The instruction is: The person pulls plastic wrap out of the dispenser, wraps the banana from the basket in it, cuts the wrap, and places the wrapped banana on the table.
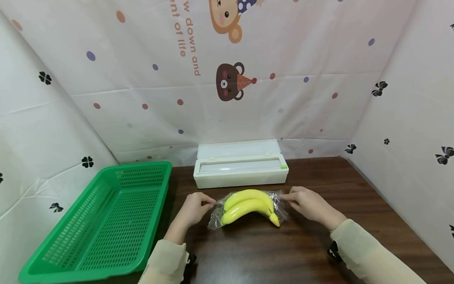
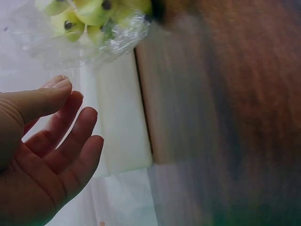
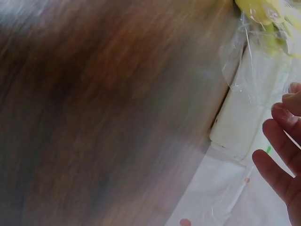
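Observation:
A bunch of yellow bananas (image 1: 248, 211) lies in front of the white box, wrapped in clear plastic film (image 1: 215, 221). My left hand (image 1: 196, 209) pinches the film at its left end between thumb and forefinger, as the left wrist view also shows with the banana tips (image 2: 94, 14) above. At the opposite end, my right hand (image 1: 308, 203) pinches the film with thumb and forefinger, its other fingers spread in the right wrist view. The stem end of the bunch points toward the right and front. Loose crinkled film (image 3: 240, 66) hangs past the bananas on that side.
A white film dispenser box (image 1: 241, 179) with its lid raised stands behind the bananas, against the printed backdrop cloth (image 1: 301, 114). To the left is a green plastic basket (image 1: 161, 209) with slotted walls. All of it rests on a dark brown wooden table (image 1: 255, 256).

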Demonstrator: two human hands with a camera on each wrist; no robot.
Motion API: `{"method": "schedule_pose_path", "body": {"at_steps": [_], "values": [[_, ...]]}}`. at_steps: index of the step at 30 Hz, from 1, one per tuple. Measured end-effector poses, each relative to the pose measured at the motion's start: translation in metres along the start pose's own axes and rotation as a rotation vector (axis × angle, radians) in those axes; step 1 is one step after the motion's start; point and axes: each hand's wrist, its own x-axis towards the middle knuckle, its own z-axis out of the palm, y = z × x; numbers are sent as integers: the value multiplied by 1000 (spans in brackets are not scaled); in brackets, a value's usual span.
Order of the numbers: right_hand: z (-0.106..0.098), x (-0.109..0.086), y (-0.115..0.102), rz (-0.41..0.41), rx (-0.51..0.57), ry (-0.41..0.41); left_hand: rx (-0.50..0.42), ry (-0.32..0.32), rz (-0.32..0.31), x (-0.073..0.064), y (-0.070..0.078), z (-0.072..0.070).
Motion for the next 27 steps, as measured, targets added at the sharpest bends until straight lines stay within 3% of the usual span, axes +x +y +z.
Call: {"method": "schedule_pose_path", "body": {"at_steps": [12,20,27], "values": [[6,4,-5,26,4,-72,27,-11,53,-3,-6,4],[13,9,-13,16,39,-128,33,-20,40,-10,-14,9],[13,12,-13,23,39,-112,17,-13,68,-7,-11,8]]}}
